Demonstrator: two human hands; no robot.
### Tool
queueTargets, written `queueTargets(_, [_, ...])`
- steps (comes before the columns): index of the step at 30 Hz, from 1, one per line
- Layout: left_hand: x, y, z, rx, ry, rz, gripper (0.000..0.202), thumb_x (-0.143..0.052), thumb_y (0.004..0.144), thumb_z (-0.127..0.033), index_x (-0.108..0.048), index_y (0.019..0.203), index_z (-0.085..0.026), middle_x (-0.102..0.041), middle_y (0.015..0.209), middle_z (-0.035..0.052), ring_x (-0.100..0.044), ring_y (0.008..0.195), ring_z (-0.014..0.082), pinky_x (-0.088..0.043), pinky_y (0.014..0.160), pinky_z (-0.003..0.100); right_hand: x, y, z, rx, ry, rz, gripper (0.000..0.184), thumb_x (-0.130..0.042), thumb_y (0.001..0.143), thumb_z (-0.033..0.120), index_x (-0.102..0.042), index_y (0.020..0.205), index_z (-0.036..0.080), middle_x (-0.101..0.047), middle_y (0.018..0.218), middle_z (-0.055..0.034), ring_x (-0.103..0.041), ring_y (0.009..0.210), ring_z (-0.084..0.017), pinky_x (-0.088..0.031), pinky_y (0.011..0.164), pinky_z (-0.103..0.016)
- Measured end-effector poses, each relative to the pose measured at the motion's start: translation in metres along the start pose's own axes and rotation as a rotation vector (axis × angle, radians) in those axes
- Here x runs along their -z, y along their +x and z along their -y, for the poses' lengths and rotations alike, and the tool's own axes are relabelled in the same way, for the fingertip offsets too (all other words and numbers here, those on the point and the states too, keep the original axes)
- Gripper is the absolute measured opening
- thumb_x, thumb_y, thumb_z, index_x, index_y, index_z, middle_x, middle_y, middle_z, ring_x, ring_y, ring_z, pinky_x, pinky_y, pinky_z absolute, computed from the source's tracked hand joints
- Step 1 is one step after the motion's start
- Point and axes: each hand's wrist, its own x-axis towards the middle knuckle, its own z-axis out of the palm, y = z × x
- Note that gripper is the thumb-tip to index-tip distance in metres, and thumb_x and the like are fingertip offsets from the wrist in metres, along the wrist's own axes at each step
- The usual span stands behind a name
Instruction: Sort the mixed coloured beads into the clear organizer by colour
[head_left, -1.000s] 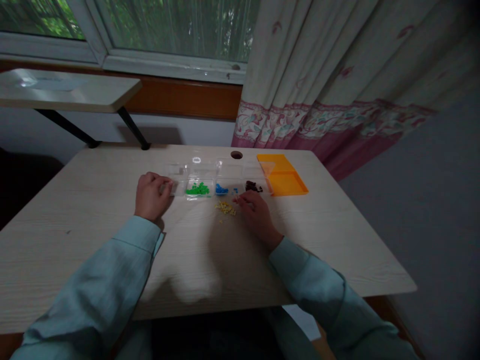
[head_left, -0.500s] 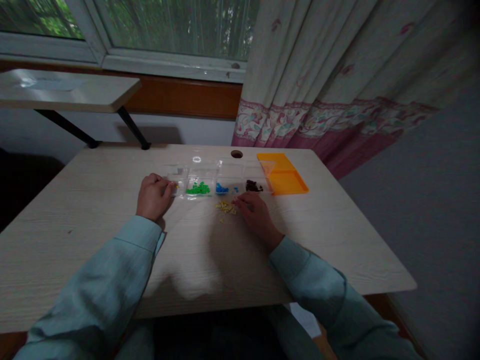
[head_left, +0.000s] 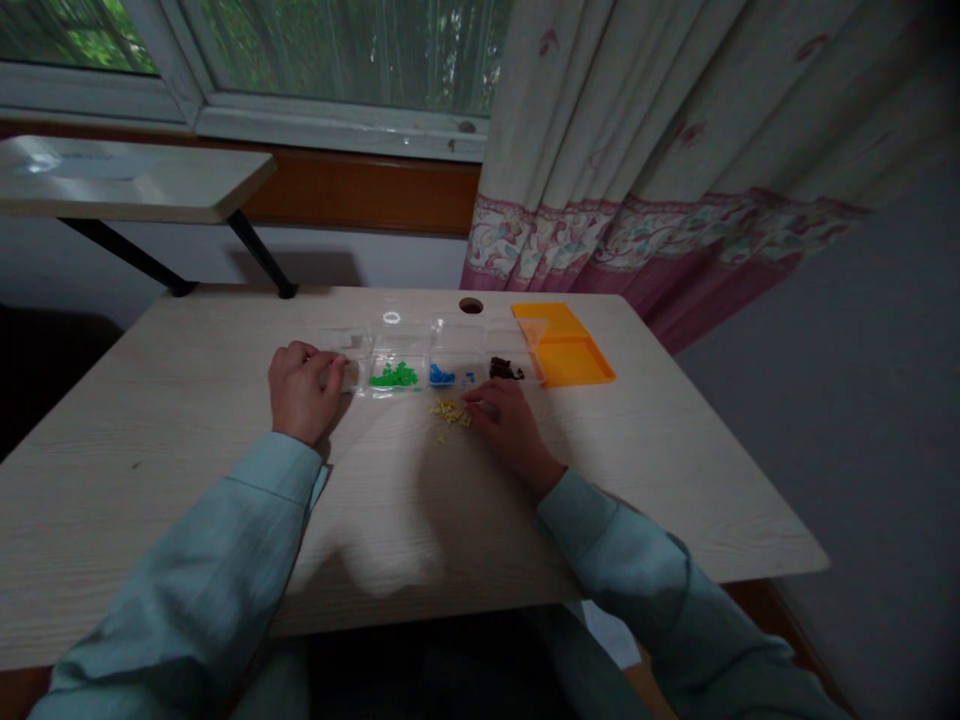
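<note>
A clear compartment box (head_left: pixel 457 338) lies on the table with its lid side toward the window. Its front cells hold small green pieces (head_left: pixel 395 375), blue pieces (head_left: pixel 441 375) and dark brown pieces (head_left: pixel 504 369). My left hand (head_left: pixel 304 395) is at the box's left end, thumb and fingers closed over the leftmost cell; whatever is between them is hidden. Just in front of the box lies a loose pile of small yellow pieces (head_left: pixel 448 411). My right hand (head_left: pixel 514 428) rests at the pile's right edge, fingertips pinched together; anything in the pinch is too small to make out.
An open orange tray (head_left: pixel 574 358) lies at the right, behind the box's right end. Near the back edge is a round hole (head_left: pixel 471 306) in the wooden table (head_left: pixel 420 520). A raised shelf (head_left: pixel 135 180) on black legs stands at the back left, and a curtain (head_left: pixel 585 150) hangs behind.
A bit of yellow at my left fingertips is no longer visible, and that hand has shifted slightly left. My right hand stays at the yellow pile, still pinched.
</note>
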Motion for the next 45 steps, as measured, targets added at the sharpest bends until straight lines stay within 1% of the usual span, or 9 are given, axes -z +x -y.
queueTargets(3, [0.003, -0.004, -0.02, -0.082, -0.056, 0.012, 0.028, -0.048, 0.095, -0.038, -0.071, 0.093, -0.022, -0.05, 0.086, 0.0072, -0.049, 0.091, 0.0244, -0.041, 0.084, 0.044, 0.0, -0.001, -0.001, -0.008, -0.069, 0.013, 0.013, -0.062, 0.086, 0.023, -0.073, 0.091, 0.021, -0.064, 0.09, -0.0066, -0.056, 0.093, -0.022, -0.043, 0.087, -0.039])
queueTargets(7, [-0.001, -0.013, -0.047, -0.226, -0.257, 0.114, 0.022, -0.051, 0.094, -0.034, -0.069, 0.09, -0.023, -0.053, 0.084, 0.006, -0.05, 0.085, 0.0214, -0.043, 0.079, 0.04, -0.001, -0.001, -0.003, -0.022, -0.131, 0.048, 0.014, -0.063, 0.086, 0.022, -0.074, 0.093, 0.018, -0.064, 0.089, -0.0075, -0.055, 0.091, -0.022, -0.043, 0.085, -0.038])
queueTargets(10, [-0.006, -0.02, -0.059, -0.368, -0.353, 0.224, 0.021, -0.051, 0.094, -0.031, -0.069, 0.09, -0.02, -0.055, 0.081, 0.0053, -0.05, 0.082, 0.0196, -0.042, 0.075, 0.037, -0.001, 0.0, -0.002, -0.017, -0.167, 0.084, 0.014, -0.063, 0.087, 0.022, -0.075, 0.093, 0.018, -0.065, 0.089, -0.0075, -0.055, 0.09, -0.021, -0.042, 0.085, -0.036])
queueTargets(12, [-0.009, -0.022, -0.063, -0.417, -0.376, 0.266, 0.022, -0.05, 0.095, -0.029, -0.068, 0.09, -0.019, -0.054, 0.079, 0.0051, -0.05, 0.082, 0.0192, -0.042, 0.074, 0.035, -0.002, 0.001, -0.002, -0.004, -0.186, 0.099, 0.015, -0.063, 0.087, 0.023, -0.075, 0.094, 0.019, -0.065, 0.088, -0.0073, -0.054, 0.089, -0.021, -0.042, 0.085, -0.036])
queueTargets(17, [-0.014, -0.024, -0.069, -0.435, -0.395, 0.306, 0.02, -0.049, 0.095, -0.027, -0.066, 0.089, -0.018, -0.055, 0.081, 0.0054, -0.051, 0.083, 0.0192, -0.042, 0.073, 0.033, -0.008, 0.003, 0.0, 0.049, -0.226, 0.114, 0.016, -0.063, 0.088, 0.026, -0.076, 0.095, 0.02, -0.066, 0.09, -0.0075, -0.054, 0.089, -0.021, -0.041, 0.084, -0.035])
queueTargets(30, [-0.011, -0.025, -0.075, -0.438, -0.386, 0.355, 0.02, -0.049, 0.095, -0.027, -0.065, 0.088, -0.017, -0.056, 0.084, 0.0061, -0.051, 0.085, 0.0203, -0.043, 0.075, 0.034, -0.014, 0.004, 0.002, 0.034, -0.245, 0.066, 0.009, -0.065, 0.085, 0.021, -0.075, 0.085, 0.019, -0.066, 0.085, -0.0066, -0.055, 0.086, -0.021, -0.043, 0.081, -0.035])
queueTargets(34, [-0.013, -0.024, -0.074, -0.432, -0.412, 0.35, 0.02, -0.049, 0.095, -0.027, -0.065, 0.089, -0.017, -0.057, 0.085, 0.0059, -0.052, 0.085, 0.02, -0.043, 0.075, 0.034, -0.013, 0.005, 0.003, 0.017, -0.161, 0.032, 0.009, -0.066, 0.085, 0.021, -0.075, 0.085, 0.02, -0.067, 0.084, -0.0061, -0.057, 0.085, -0.02, -0.045, 0.081, -0.035])
queueTargets(39, [-0.012, -0.024, -0.075, -0.378, -0.458, 0.373, 0.022, -0.046, 0.097, -0.028, -0.065, 0.104, -0.019, -0.06, 0.089, 0.0059, -0.054, 0.089, 0.0204, -0.044, 0.08, 0.036, -0.009, 0.006, 0.008, 0.008, 0.02, 0.018, 0.012, -0.064, 0.087, 0.025, -0.075, 0.089, 0.022, -0.067, 0.085, -0.0046, -0.059, 0.086, -0.018, -0.047, 0.081, -0.033])
queueTargets(45, [-0.009, -0.024, -0.076, -0.38, -0.464, 0.466, 0.026, -0.044, 0.098, -0.031, -0.064, 0.111, -0.02, -0.06, 0.089, 0.0063, -0.054, 0.09, 0.0211, -0.044, 0.08, 0.036, -0.011, 0.003, 0.014, 0.115, 0.109, 0.024, 0.014, -0.063, 0.088, 0.031, -0.076, 0.089, 0.023, -0.067, 0.085, -0.0048, -0.06, 0.085, -0.018, -0.048, 0.079, -0.033])
